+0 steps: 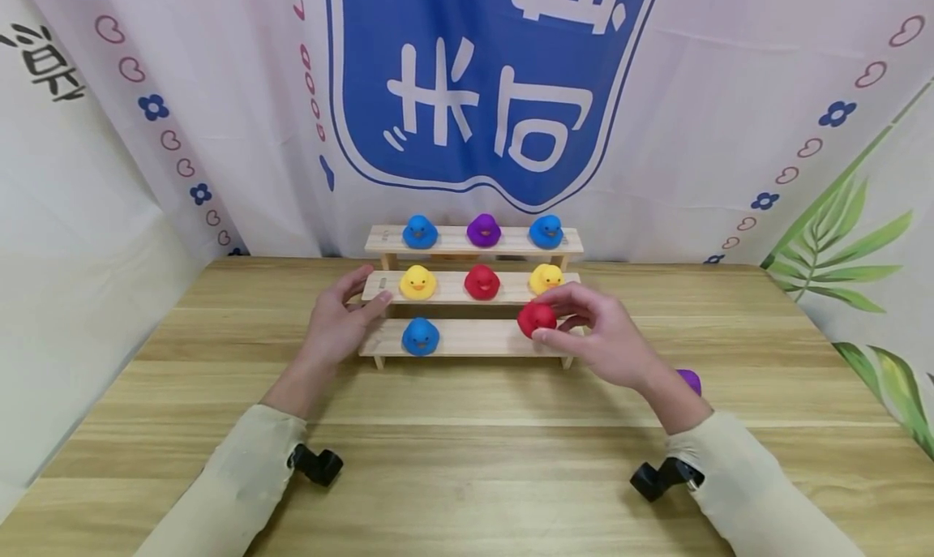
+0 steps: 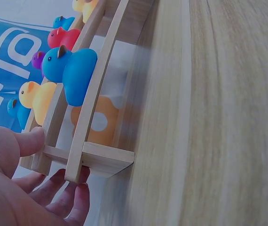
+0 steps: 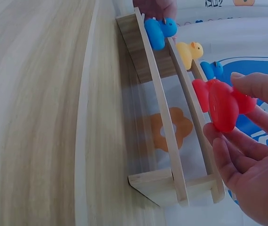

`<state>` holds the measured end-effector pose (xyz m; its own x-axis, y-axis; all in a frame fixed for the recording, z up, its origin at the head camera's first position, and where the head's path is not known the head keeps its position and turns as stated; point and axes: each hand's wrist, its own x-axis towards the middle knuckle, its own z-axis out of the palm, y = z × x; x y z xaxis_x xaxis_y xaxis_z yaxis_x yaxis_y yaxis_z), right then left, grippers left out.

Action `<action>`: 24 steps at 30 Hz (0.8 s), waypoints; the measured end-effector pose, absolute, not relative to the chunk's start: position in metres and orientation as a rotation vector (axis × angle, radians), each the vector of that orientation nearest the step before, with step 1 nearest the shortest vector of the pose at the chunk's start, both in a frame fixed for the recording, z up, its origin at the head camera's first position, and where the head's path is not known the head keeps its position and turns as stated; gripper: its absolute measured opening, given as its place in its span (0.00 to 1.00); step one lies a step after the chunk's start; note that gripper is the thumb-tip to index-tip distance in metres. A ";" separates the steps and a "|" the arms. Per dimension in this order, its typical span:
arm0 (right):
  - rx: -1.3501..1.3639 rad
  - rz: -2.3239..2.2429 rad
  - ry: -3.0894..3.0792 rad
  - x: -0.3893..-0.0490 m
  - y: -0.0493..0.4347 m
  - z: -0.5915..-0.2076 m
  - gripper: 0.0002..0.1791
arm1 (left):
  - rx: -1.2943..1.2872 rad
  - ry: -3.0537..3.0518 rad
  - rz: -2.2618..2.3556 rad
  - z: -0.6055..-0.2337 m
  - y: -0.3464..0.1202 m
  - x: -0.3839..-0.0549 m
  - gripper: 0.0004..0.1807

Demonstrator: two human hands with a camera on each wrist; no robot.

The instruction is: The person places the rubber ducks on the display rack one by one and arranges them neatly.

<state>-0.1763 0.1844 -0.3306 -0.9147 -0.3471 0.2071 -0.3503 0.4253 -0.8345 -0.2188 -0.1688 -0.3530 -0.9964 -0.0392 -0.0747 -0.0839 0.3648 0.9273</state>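
Note:
A three-tier wooden stand [image 1: 474, 344] holds rubber ducks in the head view. My left hand [image 1: 339, 318] grips its left end, thumb on the middle tier and fingers curled below, as the left wrist view shows. Between the thumb and fingers of my right hand [image 1: 601, 334] is a red rubber duck [image 1: 536, 319], held over the right part of the bottom tier. A blue duck [image 1: 421, 336] sits at the left of that tier. On the middle tier stand a yellow duck [image 1: 418, 282], another red duck [image 1: 482, 282] and a second yellow duck [image 1: 546, 278], close behind my right fingers.
Up on the top tier are a blue duck [image 1: 420, 232], a purple duck [image 1: 484, 230] and another blue duck [image 1: 546, 232]. A purple object [image 1: 689, 381] lies on the wooden table [image 1: 467, 460], partly hidden by my right wrist. Behind the stand hangs a printed curtain [image 1: 277, 135].

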 end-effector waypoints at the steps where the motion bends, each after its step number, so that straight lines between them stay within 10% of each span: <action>1: 0.656 1.552 -2.647 -0.176 0.183 -0.331 0.20 | -0.114 2.563 1.744 -0.353 -0.169 -0.219 0.39; 24: 0.664 1.611 -2.673 -0.180 0.142 -0.330 0.22 | -0.139 2.554 1.739 -0.356 -0.169 -0.224 0.38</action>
